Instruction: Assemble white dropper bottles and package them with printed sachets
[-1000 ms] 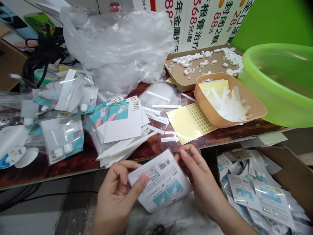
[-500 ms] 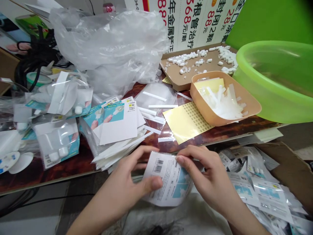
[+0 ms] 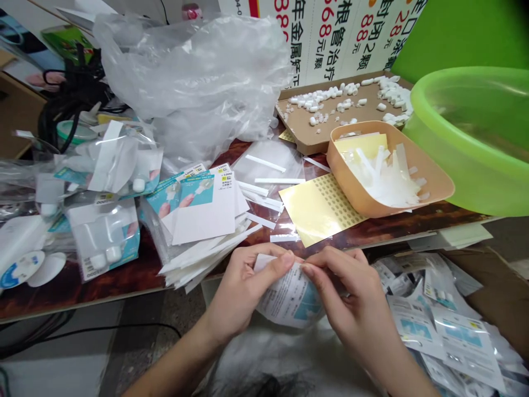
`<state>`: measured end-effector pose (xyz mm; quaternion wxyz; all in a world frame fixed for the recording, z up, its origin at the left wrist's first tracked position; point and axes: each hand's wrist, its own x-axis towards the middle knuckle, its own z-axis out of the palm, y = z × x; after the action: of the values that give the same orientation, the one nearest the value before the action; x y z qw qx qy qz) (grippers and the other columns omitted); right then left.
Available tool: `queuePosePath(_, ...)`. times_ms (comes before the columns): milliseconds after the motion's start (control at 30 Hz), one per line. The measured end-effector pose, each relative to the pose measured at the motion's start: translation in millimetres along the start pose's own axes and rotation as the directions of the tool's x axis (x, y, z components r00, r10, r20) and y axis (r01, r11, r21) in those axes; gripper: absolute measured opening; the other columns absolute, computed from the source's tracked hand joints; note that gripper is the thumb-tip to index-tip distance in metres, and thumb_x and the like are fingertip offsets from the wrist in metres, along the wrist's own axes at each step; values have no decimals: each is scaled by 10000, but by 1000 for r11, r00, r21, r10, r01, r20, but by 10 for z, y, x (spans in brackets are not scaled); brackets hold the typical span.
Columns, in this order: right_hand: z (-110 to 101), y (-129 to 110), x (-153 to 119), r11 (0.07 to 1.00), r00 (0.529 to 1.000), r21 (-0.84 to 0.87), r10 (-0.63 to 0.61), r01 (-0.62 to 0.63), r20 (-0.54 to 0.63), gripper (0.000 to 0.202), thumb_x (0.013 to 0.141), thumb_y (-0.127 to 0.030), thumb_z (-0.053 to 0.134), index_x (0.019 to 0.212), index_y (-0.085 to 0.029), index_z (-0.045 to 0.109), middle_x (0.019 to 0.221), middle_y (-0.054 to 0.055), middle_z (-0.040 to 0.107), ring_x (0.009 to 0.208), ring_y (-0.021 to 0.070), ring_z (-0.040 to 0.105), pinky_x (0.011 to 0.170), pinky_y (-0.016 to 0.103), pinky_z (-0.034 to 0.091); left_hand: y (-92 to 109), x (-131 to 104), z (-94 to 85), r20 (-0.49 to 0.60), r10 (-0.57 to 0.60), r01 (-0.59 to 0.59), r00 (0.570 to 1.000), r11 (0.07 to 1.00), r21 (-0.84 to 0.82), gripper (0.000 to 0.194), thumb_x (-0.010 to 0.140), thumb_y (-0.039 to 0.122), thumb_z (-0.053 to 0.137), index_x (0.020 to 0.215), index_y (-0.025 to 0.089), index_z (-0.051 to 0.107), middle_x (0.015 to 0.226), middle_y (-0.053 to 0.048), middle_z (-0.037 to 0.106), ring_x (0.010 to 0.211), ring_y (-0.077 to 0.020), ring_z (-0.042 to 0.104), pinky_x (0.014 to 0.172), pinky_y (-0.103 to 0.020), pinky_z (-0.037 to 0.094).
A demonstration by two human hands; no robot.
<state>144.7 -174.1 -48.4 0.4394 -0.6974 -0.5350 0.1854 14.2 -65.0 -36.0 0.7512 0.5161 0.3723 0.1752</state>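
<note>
The left hand (image 3: 243, 289) and right hand (image 3: 355, 292) meet at the upper edge of a packet (image 3: 287, 300), each with thumb and forefinger pinched nearly closed on it. The packet hangs tilted below the fingertips, its printed side with small blue pictures facing up; the other fingers are curled, and what they touch behind it is hidden.

For neat work along that edge, a light pinch with the 2 thumbs close together seems best, sliding outward evenly; a hard squeeze could crease the card or pucker the film.

Just beyond the hands, the counter (image 3: 149, 275) bears white strips (image 3: 280, 181) and a yellow sheet (image 3: 316, 209) with rows of dots. Left of these lie fanned cards (image 3: 204, 218), then bags (image 3: 103, 237) with white-capped bottles. Ahead and right, an orange bin (image 3: 433, 187) holds more strips beside a green basin (image 3: 467, 179); behind it, a cardboard tray (image 3: 303, 127) carries small white pieces (image 3: 316, 100).

Farther ahead are a crumpled plastic bag (image 3: 190, 71) and a price poster (image 3: 309, 44) by a green wall (image 3: 450, 33). Below and right of the hands, a carton (image 3: 487, 278) holds many similar packets (image 3: 460, 331). Black cables (image 3: 70, 96) tangle far left.
</note>
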Motion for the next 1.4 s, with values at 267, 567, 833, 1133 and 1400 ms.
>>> queuePosePath(267, -23, 57, 27, 996, 997, 40, 79, -80, 27, 204, 964, -252, 522, 774, -230, 593, 713, -39, 647, 626, 129, 513, 654, 318, 307, 56, 1, -74, 52, -91, 92, 995, 995, -34, 583, 906, 623, 485, 831, 135, 795, 729, -85, 748, 702, -223, 662, 653, -290, 500)
queuePosePath(567, -187, 278, -95, 731, 880, 560, 475, -390, -6, 248, 862, -437, 670, 754, -216, 646, 671, -12, 562, 604, 126, 455, 517, 241, 341, 153, -40, -59, 278, 66, -195, 958, 862, 469, 380, 900, 363, 647, 1274, 298, 617, 1063, 12, 731, 909, -191, 661, 795, -243, 490)
queuePosePath(833, -261, 132, 22, 535, 764, 794, 628, -288, -146, 263, 721, -423, 799, 714, -198, 662, 616, -9, 556, 554, 106, 449, 479, 195, 377, 246, 30, -51, 350, 181, -330, 919, 838, 434, 372, 892, 337, 660, 1258, 364, 604, 1098, 15, 700, 941, -195, 662, 798, -238, 511)
queuePosePath(1133, -118, 130, 104, 545, 685, 825, 660, -153, -309, 273, 734, -444, 778, 740, -219, 624, 655, -10, 561, 579, 125, 449, 505, 215, 401, -13, -25, -79, 257, 215, -169, 942, 967, -189, 464, 848, 303, 736, 1247, 406, 521, 1177, -7, 660, 932, -179, 674, 794, -280, 566)
queuePosePath(1400, 101, 159, 82, 545, 766, 794, 621, -269, -166, 298, 804, -476, 720, 751, -212, 594, 648, -28, 519, 600, 122, 405, 519, 205, 363, 25, -80, 39, 207, 112, -50, 972, 957, -286, 404, 735, 387, 829, 1096, 264, 695, 865, 2, 698, 621, -84, 565, 527, -138, 477)
